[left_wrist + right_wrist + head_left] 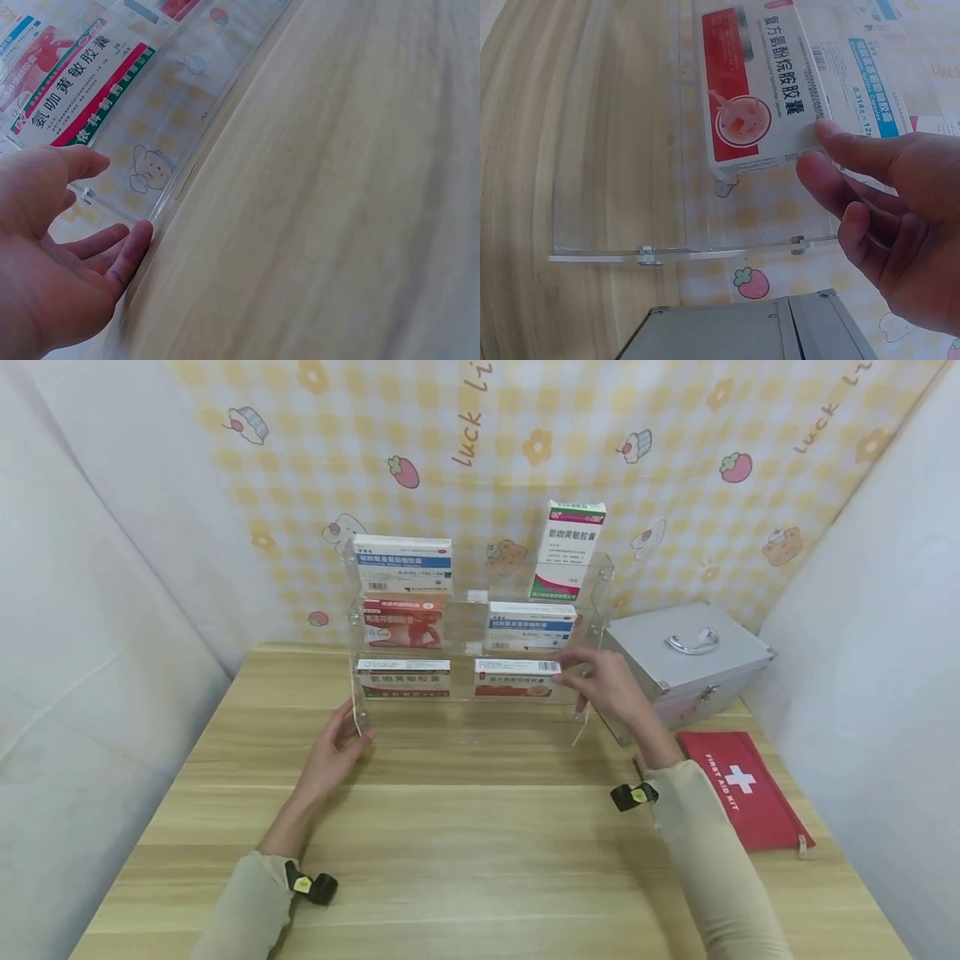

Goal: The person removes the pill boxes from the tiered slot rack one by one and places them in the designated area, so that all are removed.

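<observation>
A clear acrylic display rack (457, 718) with three tiers stands on the table, holding several medicine boxes. At its lower left corner is my left hand (335, 752), fingers bent about the side panel's edge. Near the left hand (64, 247) in the left wrist view lies a green-and-red-striped medicine box (82, 82) on the bottom tier. My right hand (603, 685) pinches the right end of a red-and-white medicine box (513, 679) on that tier. Thumb and forefinger of the right hand (900, 217) meet that box's corner in the right wrist view.
Above sit blue-and-white boxes (405, 568), a red box (403, 625) and an upright green-and-magenta box (567, 552). A silver case (690, 652) with a handle stands right of the rack. A red first aid pouch (742, 789) lies in front of it.
</observation>
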Available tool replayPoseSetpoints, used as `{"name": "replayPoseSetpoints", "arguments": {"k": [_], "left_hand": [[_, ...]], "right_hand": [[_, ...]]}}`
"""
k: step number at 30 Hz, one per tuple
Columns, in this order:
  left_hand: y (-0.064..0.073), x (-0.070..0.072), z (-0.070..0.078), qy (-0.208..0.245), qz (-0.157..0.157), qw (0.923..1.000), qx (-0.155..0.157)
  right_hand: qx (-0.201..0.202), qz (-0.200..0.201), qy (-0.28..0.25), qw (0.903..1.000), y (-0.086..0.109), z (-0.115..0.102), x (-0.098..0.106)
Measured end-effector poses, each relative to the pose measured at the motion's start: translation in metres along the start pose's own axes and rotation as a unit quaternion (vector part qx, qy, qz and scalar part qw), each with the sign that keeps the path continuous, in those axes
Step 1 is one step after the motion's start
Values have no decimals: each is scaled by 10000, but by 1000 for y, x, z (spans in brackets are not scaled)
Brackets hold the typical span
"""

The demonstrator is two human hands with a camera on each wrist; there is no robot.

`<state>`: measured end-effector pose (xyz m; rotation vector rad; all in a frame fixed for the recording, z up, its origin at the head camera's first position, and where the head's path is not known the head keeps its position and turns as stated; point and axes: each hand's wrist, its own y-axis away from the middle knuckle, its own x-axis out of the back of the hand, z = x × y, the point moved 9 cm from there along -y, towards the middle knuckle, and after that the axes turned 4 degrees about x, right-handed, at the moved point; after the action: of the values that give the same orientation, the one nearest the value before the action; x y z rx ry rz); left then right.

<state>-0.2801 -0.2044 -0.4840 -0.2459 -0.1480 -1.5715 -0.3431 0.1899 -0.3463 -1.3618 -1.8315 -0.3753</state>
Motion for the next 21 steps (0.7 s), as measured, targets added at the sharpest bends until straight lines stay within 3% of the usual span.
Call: {"name": "replayPoseSetpoints", "arguments": {"k": [21], "left_hand": [[3, 0, -1, 130, -23, 9999, 82]], "right_hand": [[227, 339, -232, 9989, 1, -12, 14]]}}
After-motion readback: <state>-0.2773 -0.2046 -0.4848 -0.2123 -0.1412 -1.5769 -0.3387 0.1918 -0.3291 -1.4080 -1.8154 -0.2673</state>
